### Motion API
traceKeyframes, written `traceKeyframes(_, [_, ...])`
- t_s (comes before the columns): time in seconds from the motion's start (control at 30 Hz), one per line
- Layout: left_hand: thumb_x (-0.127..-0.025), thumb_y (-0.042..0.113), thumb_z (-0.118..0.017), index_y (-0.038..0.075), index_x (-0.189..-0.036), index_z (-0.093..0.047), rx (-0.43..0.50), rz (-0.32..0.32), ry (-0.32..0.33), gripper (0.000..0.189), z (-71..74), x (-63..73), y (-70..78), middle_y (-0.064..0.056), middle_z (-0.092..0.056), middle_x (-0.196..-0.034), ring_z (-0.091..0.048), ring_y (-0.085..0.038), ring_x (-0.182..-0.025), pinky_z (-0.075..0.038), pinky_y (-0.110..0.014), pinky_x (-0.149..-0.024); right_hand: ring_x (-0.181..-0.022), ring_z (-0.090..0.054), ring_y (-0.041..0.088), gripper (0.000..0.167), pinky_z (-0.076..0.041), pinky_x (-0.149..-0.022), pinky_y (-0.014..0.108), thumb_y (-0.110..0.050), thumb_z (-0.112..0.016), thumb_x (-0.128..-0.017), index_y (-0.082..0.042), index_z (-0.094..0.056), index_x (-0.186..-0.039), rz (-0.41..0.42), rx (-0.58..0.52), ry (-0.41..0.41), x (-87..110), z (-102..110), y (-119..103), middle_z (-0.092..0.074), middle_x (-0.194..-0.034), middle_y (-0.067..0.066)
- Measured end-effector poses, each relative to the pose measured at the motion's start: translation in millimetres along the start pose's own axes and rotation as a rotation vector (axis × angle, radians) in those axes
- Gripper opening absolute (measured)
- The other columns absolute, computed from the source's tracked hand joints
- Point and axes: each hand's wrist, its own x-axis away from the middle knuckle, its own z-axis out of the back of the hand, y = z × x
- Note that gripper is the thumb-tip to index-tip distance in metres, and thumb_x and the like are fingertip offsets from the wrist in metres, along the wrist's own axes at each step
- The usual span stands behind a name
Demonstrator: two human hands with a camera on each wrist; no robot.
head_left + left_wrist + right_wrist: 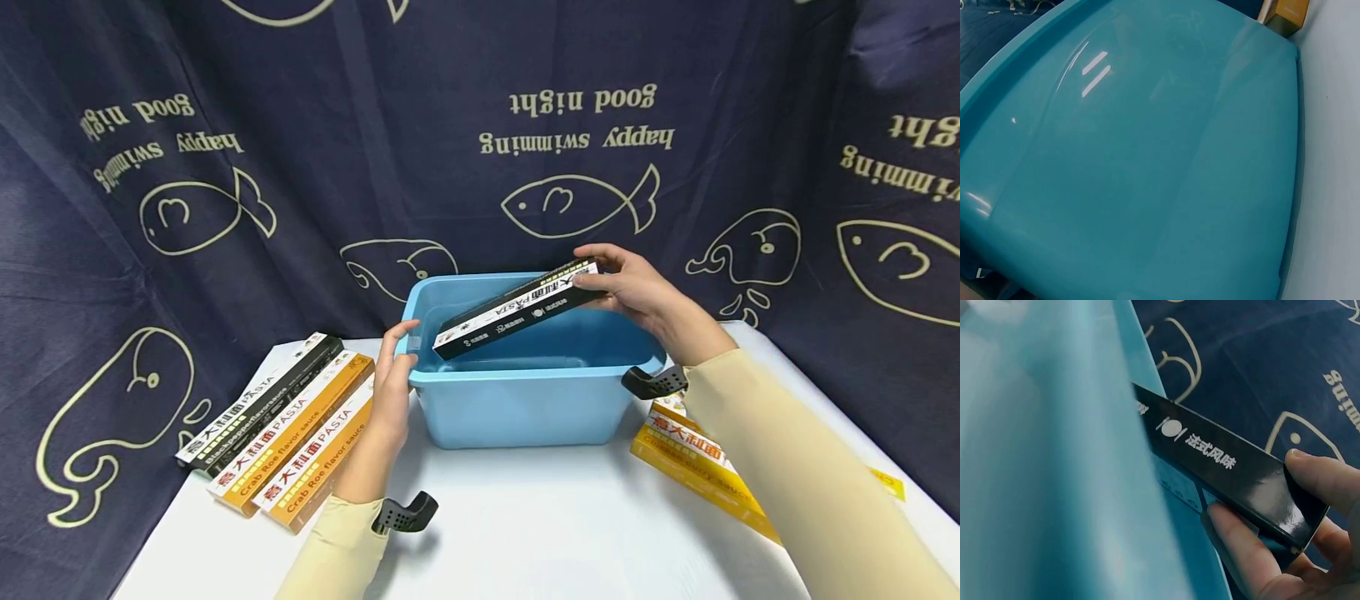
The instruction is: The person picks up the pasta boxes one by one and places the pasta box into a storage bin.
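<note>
A light blue plastic bin (pixel 525 412) stands at the middle of the table. My right hand (pixel 633 287) grips a black and white pasta box (pixel 517 310) by its right end. The box slants down to the left, its lower end inside the bin's opening. In the right wrist view, thumb and fingers hold the end of the black box (pixel 1210 456), and the bin wall hides the rest. With thumb and fingers, my left hand (pixel 390 400) holds the bin's left rim. The bin's outer wall (pixel 1147 156) fills most of the left wrist view.
Left of the bin lie a black pepper pasta box (pixel 262 408) and two orange crab roe ones (pixel 292 429). On the right is a yellow pasta box (pixel 697 471), partly under my right sleeve, with another yellow corner (pixel 888 483) beyond. A dark blue fish-print cloth (pixel 450 125) hangs behind.
</note>
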Motion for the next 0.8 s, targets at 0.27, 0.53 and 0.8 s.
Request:
traceKeyframes(0.27, [-0.088, 0.015, -0.04, 0.023, -0.137, -0.051, 0.022, -0.008, 0.015, 0.051, -1.5, -0.5, 0.6, 0.0, -0.035, -0.155, -0.037, -0.03, -0.135, -0.031, -0.054, -0.107, -0.106, -0.063, 0.025, 0.057, -0.059, -0.089, 0.04, -0.007, -0.067, -0.095, -0.013, -0.043, -0.146, -0.005, 0.029, -0.026, -4.2, -13.0, 5.0, -0.034, -0.137, 0.006])
traceKeyframes(0.53, [-0.087, 0.013, -0.039, 0.018, -0.14, -0.049, 0.012, -0.011, 0.016, 0.054, -1.3, -0.1, 0.9, -0.002, -0.037, -0.152, -0.036, -0.029, -0.134, -0.031, -0.05, -0.106, -0.105, -0.064, 0.027, 0.056, -0.058, -0.09, 0.041, -0.009, -0.066, -0.095, -0.011, -0.043, -0.146, -0.024, 0.045, -0.056, -5.0, -18.6, 14.5, -0.04, -0.126, 0.006])
traceKeyframes(0.8, [-0.088, 0.014, -0.039, 0.019, -0.141, -0.049, -0.009, -0.007, 0.018, 0.053, -0.8, 0.6, -0.5, 0.0, -0.035, -0.151, -0.035, -0.026, -0.132, -0.03, -0.045, -0.1, -0.108, -0.063, 0.026, 0.059, -0.053, -0.098, 0.045, -0.008, -0.062, -0.098, -0.009, -0.037, -0.151, -0.026, 0.032, -0.113, -4.8, -20.2, 18.6, -0.038, -0.128, 0.008])
